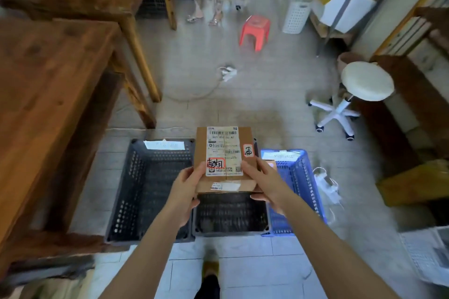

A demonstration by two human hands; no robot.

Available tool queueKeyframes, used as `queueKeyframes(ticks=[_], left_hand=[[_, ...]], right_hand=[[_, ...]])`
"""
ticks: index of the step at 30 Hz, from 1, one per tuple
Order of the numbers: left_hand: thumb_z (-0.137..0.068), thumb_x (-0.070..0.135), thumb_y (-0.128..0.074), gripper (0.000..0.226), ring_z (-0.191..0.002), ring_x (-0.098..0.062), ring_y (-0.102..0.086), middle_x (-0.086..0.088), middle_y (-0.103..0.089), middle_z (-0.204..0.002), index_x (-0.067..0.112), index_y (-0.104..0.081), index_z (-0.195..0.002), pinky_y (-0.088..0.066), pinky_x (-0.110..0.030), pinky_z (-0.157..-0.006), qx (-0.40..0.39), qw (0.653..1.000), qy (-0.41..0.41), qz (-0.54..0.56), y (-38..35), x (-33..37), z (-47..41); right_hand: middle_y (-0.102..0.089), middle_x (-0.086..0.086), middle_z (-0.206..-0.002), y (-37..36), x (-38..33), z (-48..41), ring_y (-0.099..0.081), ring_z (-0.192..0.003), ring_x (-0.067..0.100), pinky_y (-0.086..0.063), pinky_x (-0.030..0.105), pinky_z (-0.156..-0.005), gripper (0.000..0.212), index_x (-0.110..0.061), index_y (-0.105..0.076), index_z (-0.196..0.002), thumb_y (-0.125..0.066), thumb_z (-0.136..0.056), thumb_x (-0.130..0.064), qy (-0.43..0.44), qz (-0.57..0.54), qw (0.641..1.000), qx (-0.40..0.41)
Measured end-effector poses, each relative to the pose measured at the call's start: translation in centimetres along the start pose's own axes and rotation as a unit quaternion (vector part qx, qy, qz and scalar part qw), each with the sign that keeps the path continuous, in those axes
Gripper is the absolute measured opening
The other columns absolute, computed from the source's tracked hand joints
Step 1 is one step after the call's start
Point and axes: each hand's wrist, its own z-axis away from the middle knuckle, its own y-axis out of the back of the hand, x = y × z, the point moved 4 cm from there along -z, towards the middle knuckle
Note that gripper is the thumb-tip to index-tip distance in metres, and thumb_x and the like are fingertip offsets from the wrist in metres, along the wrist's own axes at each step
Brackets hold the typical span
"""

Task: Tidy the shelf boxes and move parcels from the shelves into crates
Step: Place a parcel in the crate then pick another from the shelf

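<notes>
The cardboard parcel (224, 153) is up in the air over the middle black crate (230, 213), label facing up. The left hand (187, 187) and right hand (263, 182) each grip a near corner, thumbs on top and fingers curled underneath. My worry is that grip: all the hold is at the near edge, so the far end hangs unsupported and could dip and slide out if either hand loosens early. The crates sit touching, with another black crate (136, 192) on the left and a blue crate (298, 177) on the right, so a sloppy release could catch a shared rim and tip the box into the wrong one. The paper tags on the crates are too blurred to read, so I can't tell which crate is meant. A white cable (325, 184) lies on the floor just beside the blue crate, ready to snag a foot.
</notes>
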Motion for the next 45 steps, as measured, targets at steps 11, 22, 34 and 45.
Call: queueKeyframes(ticks=[11,22,34,45], left_hand=[[-0.087,0.037,-0.059,0.043,-0.078,-0.019,-0.061,-0.015,-0.066,-0.111,0.003,-0.059,-0.115,-0.050,-0.026,-0.069,0.089,0.970,0.201,0.102,-2.9,-16.2,-27.1],[-0.092,0.031,-0.053,0.040,-0.089,-0.023,-0.059,-0.013,-0.061,-0.110,0.001,-0.055,-0.118,-0.048,-0.033,-0.072,0.215,0.960,0.134,0.118,2.0,-34.5,-57.7],[-0.091,0.038,-0.050,0.053,-0.114,-0.033,-0.055,-0.015,-0.054,-0.129,0.002,-0.047,-0.129,-0.047,-0.042,-0.097,0.233,0.953,0.190,0.037,1.9,-33.1,-58.3],[-0.092,0.044,-0.046,0.033,-0.091,-0.017,-0.057,-0.001,-0.063,-0.098,0.017,-0.062,-0.102,-0.043,-0.028,-0.077,0.187,0.975,0.071,-0.092,5.0,-10.8,-30.1]], right_hand=[[-0.059,0.000,-0.124,3.4,15.9,-27.2,-0.057,-0.104,0.012,-0.043,0.021,-0.072,0.045,-0.018,-0.042,-0.132,-0.051,-0.092,-0.036,-0.142,0.018,0.990,0.008],[-0.061,0.013,-0.121,-0.9,37.8,-57.1,-0.054,-0.092,0.014,-0.046,0.011,-0.059,0.032,-0.006,-0.057,-0.118,-0.046,-0.095,-0.026,-0.107,0.100,0.988,0.041],[-0.046,0.007,-0.141,-0.7,35.9,-56.7,-0.044,-0.126,0.022,-0.029,0.018,-0.084,0.045,-0.009,-0.037,-0.140,-0.041,-0.097,-0.022,-0.108,0.142,0.980,0.082],[-0.061,0.004,-0.110,-6.7,10.6,-34.9,-0.057,-0.100,0.015,-0.040,0.027,-0.083,0.036,-0.003,-0.061,-0.113,-0.061,-0.086,-0.027,-0.031,0.232,0.972,-0.027]])
